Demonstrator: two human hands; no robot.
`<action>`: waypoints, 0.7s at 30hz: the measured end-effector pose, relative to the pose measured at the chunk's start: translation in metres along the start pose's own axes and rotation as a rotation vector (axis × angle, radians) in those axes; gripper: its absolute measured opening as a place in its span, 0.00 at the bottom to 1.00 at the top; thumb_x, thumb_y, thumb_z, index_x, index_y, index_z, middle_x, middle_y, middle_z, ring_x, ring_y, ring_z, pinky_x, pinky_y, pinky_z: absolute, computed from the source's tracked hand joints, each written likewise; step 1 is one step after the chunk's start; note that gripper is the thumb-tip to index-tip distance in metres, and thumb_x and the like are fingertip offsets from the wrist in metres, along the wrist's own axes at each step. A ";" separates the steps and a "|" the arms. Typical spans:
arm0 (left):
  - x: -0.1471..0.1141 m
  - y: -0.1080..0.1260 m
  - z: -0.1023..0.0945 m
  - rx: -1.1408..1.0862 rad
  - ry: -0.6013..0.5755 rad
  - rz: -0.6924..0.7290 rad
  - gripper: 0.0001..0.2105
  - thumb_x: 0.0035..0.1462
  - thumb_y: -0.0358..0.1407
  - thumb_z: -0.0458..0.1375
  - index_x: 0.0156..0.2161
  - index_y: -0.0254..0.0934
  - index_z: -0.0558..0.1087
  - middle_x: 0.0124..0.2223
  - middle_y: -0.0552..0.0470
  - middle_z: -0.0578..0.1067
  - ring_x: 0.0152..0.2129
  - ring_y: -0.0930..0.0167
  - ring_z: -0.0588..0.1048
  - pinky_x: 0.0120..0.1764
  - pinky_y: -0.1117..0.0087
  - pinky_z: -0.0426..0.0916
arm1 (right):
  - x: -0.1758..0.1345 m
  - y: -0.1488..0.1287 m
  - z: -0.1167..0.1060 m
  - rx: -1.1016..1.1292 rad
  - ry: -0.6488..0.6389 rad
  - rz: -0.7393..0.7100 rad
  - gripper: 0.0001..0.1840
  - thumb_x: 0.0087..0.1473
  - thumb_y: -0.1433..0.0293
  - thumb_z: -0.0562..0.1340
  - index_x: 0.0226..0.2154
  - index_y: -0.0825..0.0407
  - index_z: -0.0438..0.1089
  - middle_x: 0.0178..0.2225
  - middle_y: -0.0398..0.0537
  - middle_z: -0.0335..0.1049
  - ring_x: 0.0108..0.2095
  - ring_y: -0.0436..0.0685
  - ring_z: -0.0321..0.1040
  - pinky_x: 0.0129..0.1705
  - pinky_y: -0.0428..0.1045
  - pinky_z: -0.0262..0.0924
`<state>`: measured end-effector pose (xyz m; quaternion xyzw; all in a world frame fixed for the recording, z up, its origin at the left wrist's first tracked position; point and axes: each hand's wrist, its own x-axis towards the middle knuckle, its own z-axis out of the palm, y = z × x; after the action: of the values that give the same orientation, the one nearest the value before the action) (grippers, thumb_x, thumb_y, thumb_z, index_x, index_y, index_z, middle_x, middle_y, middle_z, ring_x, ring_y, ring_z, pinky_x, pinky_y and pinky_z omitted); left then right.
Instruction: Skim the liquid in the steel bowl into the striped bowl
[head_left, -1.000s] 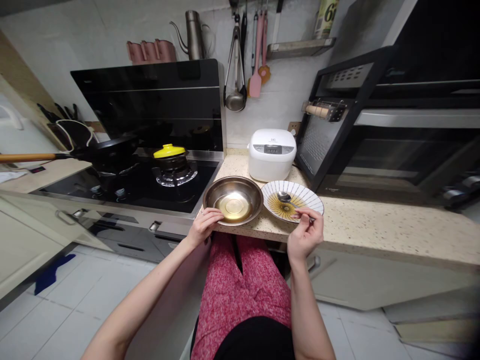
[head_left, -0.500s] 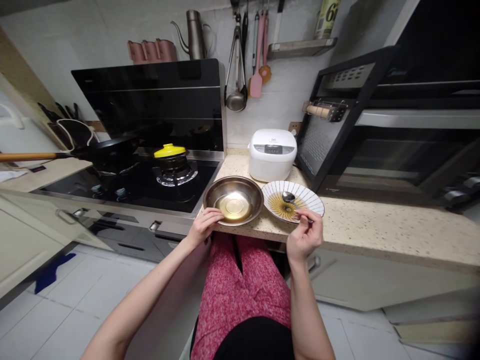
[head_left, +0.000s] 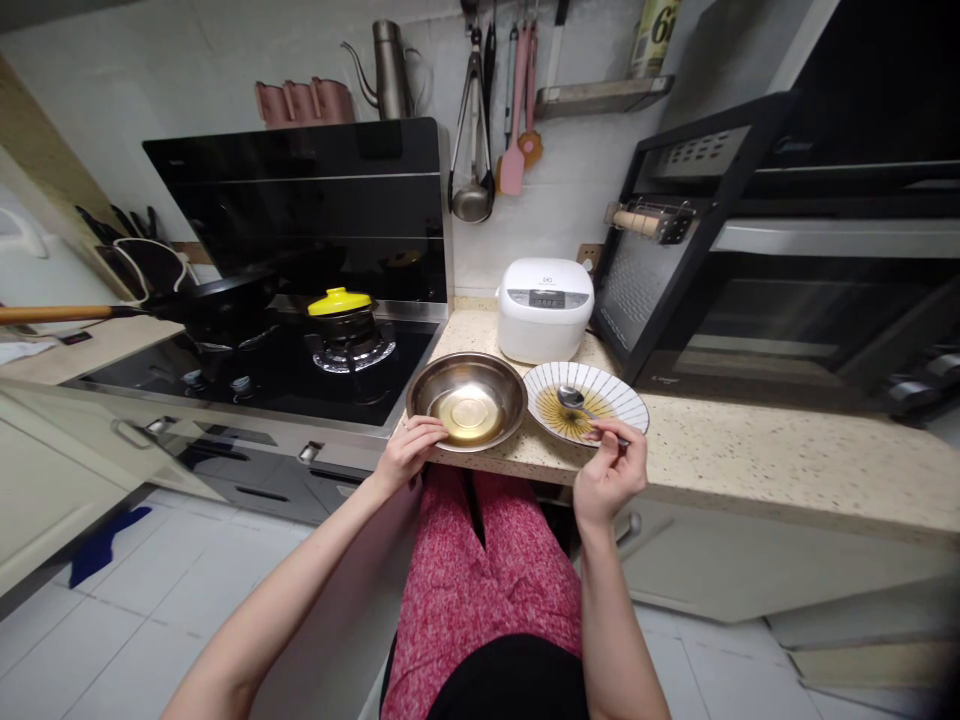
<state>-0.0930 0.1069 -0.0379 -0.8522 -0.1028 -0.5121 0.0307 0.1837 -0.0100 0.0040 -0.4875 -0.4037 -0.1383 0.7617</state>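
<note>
My left hand (head_left: 411, 450) grips the near left rim of a shallow metal bowl (head_left: 499, 375), fingers over the edge and pressed together. Yellowish liquid (head_left: 459, 428) covers part of the bowl's bottom. Just right of the bowl lies a white plate (head_left: 626, 398) with dark radiating lines and a yellow-brown centre. A metal spoon (head_left: 571, 397) is pinched by its handle in my right hand (head_left: 611, 470), its head over the plate's middle. Whether the spoon touches the plate, I cannot tell.
Behind the plate stands a white rice cooker (head_left: 546, 310). To the left, a stove (head_left: 405, 345) carries a pot with a yellow lid (head_left: 340, 301) and a black wok (head_left: 232, 300) with a wooden handle. An oven (head_left: 810, 320) stands at the right. Utensils (head_left: 513, 165) hang on the wall.
The spoon's head has shifted slightly to the left over the plate. My left hand and the bowl have stayed in place.
</note>
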 end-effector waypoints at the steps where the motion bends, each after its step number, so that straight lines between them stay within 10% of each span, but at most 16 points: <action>1: 0.000 0.000 0.000 -0.003 0.000 -0.001 0.11 0.71 0.31 0.55 0.53 0.37 0.77 0.43 0.44 0.83 0.45 0.64 0.80 0.45 0.60 0.76 | 0.000 0.000 0.000 0.005 0.002 -0.001 0.15 0.69 0.58 0.55 0.36 0.51 0.69 0.34 0.48 0.71 0.34 0.54 0.70 0.37 0.51 0.68; 21: -0.001 -0.001 0.000 -0.009 -0.001 -0.005 0.11 0.71 0.31 0.55 0.53 0.36 0.77 0.43 0.44 0.83 0.45 0.64 0.80 0.47 0.61 0.75 | 0.000 0.006 -0.001 -0.059 -0.015 -0.094 0.13 0.69 0.63 0.54 0.37 0.51 0.70 0.34 0.48 0.72 0.34 0.53 0.71 0.36 0.49 0.68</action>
<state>-0.0936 0.1074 -0.0390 -0.8523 -0.1027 -0.5123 0.0258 0.1882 -0.0081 -0.0005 -0.4912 -0.4276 -0.1820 0.7367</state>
